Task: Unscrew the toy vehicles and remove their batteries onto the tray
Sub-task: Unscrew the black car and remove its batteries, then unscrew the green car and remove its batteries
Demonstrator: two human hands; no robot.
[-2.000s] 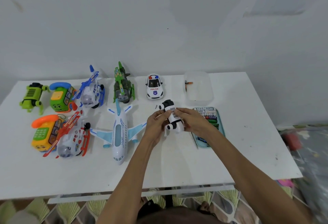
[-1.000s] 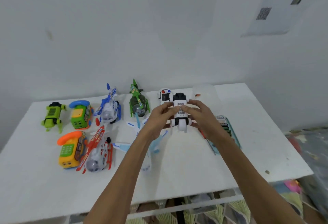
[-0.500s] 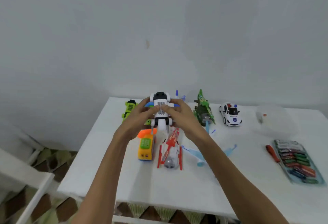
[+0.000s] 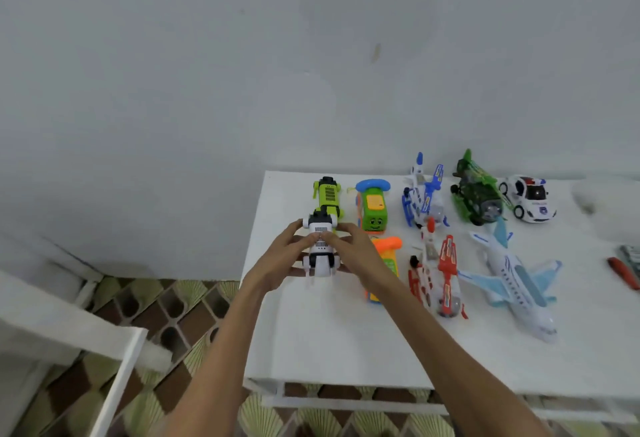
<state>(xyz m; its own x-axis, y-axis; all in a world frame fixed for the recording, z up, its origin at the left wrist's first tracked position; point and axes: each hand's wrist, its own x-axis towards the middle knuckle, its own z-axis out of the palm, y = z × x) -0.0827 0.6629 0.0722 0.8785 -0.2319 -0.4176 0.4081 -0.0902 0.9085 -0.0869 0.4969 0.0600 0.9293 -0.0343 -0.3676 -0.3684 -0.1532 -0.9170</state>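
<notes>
Both arms are reaching forward over the left end of the table [image 4: 329,350]. The left hand [image 4: 284,263] and right hand [image 4: 353,253] are gripping the white toy vehicle [image 4: 320,246] from either side, fingers curling round its boxy plastic body and fingertips meeting on top. The toy is sitting near the table's left edge, just in front of the lime-green toy [image 4: 327,196]. Smooth white tabletop is lying open toward the person. The orange toy phone [image 4: 388,246] is lying just beside the right hand.
</notes>
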